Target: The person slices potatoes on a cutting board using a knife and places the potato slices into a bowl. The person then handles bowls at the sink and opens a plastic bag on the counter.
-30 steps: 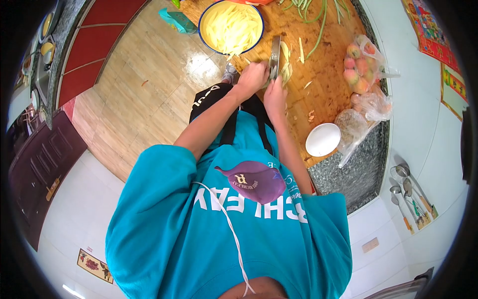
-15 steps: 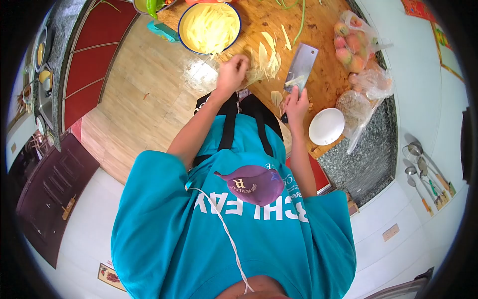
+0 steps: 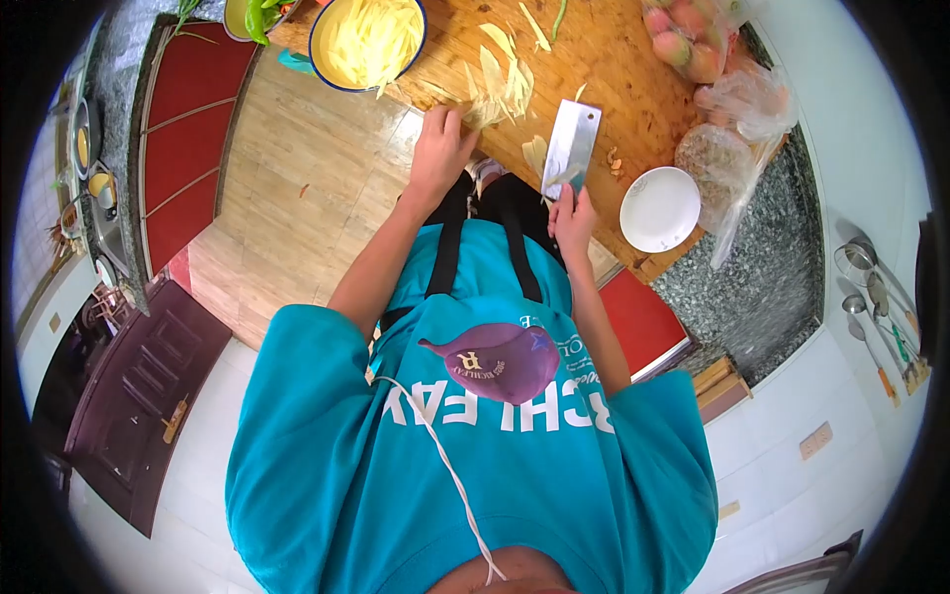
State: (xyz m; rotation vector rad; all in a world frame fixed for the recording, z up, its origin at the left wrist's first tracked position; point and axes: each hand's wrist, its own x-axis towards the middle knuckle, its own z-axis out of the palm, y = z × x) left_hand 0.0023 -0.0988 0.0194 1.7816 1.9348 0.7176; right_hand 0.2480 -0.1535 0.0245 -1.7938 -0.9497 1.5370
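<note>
My right hand (image 3: 572, 220) is closed on a cleaver (image 3: 574, 137), its broad blade pointing away from me, with pale slivers stuck near its lower end. My left hand (image 3: 440, 153) is at the board's near edge with its fingers bent and a little apart, beside a loose pile of pale yellow slices (image 3: 503, 84); nothing shows in its grasp. One flat slice (image 3: 535, 153) lies between the pile and the blade. Beyond my left hand, a blue-rimmed bowl (image 3: 420, 49) is full of pale yellow strips.
The wooden board (image 3: 623, 94) bears a white dish (image 3: 660, 210) near its right corner. Bagged round fruit (image 3: 683, 40) and another plastic bag (image 3: 714, 156) are beyond the dish. Green peppers (image 3: 260, 20) lie in a container at the upper left. Utensils (image 3: 876, 307) hang at right.
The cleaver, earlier held upright by the slices between both hands, is now off to the right, lying flatter. My left hand has moved left, its fingers loosened. The view has shifted.
</note>
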